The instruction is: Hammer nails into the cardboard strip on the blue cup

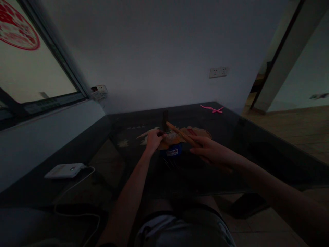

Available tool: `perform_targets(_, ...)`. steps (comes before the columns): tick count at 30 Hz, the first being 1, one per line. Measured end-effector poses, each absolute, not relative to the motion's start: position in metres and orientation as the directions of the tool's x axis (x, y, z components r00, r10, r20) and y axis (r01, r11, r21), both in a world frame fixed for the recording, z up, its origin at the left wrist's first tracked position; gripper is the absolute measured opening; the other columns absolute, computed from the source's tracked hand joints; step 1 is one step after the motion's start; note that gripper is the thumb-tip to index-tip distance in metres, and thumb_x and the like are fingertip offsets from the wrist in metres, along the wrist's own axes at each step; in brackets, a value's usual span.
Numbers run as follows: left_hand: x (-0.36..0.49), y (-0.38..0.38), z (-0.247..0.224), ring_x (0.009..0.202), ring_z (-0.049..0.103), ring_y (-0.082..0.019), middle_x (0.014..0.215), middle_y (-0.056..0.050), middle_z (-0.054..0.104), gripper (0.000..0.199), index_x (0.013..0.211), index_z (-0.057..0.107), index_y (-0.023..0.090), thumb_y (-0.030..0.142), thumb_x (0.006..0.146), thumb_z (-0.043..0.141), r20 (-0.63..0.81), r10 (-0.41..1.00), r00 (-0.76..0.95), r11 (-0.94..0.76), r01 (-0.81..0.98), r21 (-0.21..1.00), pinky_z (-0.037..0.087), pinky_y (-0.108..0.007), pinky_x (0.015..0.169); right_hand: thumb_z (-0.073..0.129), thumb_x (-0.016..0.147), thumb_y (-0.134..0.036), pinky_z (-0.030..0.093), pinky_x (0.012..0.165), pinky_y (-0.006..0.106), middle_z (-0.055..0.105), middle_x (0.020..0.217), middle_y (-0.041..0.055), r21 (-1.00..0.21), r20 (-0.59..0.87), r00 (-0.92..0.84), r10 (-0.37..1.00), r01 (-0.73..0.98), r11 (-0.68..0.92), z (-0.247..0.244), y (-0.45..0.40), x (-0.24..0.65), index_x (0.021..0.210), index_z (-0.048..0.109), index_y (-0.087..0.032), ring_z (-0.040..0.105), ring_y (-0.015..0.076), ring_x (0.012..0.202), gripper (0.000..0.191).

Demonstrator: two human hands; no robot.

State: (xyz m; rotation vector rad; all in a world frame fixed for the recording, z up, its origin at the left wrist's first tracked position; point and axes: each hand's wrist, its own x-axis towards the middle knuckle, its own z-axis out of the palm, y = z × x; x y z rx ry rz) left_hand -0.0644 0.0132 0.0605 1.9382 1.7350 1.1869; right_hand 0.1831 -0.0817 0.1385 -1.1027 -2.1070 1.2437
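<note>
My right hand (207, 150) is closed around the wooden handle of a hammer (180, 133). Its dark head (165, 117) stands above the middle of the table. To the left, my left hand (154, 140) is closed in a pinch at a small dark thing (161, 132), too dim to name. Just right of those fingers is a tan, partly shiny piece (172, 138) on top of a blue object (172, 151) with a white label. A brown cardboard-like piece with a red mark (196, 132) lies behind my right hand.
A white power bank (65, 171) with a white cable (77, 214) lies on the left of the dark table (138, 171). A pink ribbon (212, 109) is near the far right corner. Pale scraps (122, 143) lie left of my left hand. The wall (159, 68) borders the table's far edge.
</note>
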Motion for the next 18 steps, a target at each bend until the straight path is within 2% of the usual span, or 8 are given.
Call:
perform_targets(4, -0.0646, 0.014, 0.0578, 0.078, 0.065, -0.018, 0.084, -0.006, 0.071, 0.01, 0.08, 0.068, 0.014, 0.02, 0.072, 0.066, 0.382, 0.922, -0.064, -0.255, 0.642, 0.723, 0.048, -0.028, 0.072, 0.054, 0.079, -0.022, 0.034, 0.031, 0.015, 0.046, 0.055, -0.0083, -0.874, 0.032, -0.589, 0.807, 0.376, 0.309, 0.1368, -0.0816, 0.1848, 0.123, 0.049, -0.018, 0.041, 0.0047, 0.035, 0.045)
perform_targets(10, -0.0656, 0.013, 0.0576, 0.08, 0.065, -0.021, 0.084, -0.008, 0.071, 0.017, 0.084, 0.069, 0.014, 0.024, 0.071, 0.068, 0.405, 0.912, -0.062, -0.226, 0.747, 0.625, 0.047, -0.03, 0.072, 0.054, 0.079, -0.022, 0.031, 0.029, 0.014, 0.044, 0.054, -0.0095, -0.883, -0.06, -0.581, 0.812, 0.41, 0.228, 0.1294, -0.083, 0.1848, 0.125, 0.047, -0.015, 0.04, 0.0042, 0.033, 0.047)
perform_targets(18, -0.0657, 0.0127, 0.056, 0.077, 0.065, -0.019, 0.083, -0.006, 0.071, 0.013, 0.082, 0.069, 0.016, 0.024, 0.072, 0.066, 0.416, 0.908, -0.051, -0.256, 0.717, 0.648, 0.048, -0.028, 0.07, 0.053, 0.08, -0.023, 0.033, 0.029, 0.014, 0.042, 0.054, -0.0101, -0.902, -0.048, -0.573, 0.818, 0.377, 0.211, 0.1315, -0.0863, 0.1864, 0.128, 0.043, -0.018, 0.038, 0.0036, 0.032, 0.049)
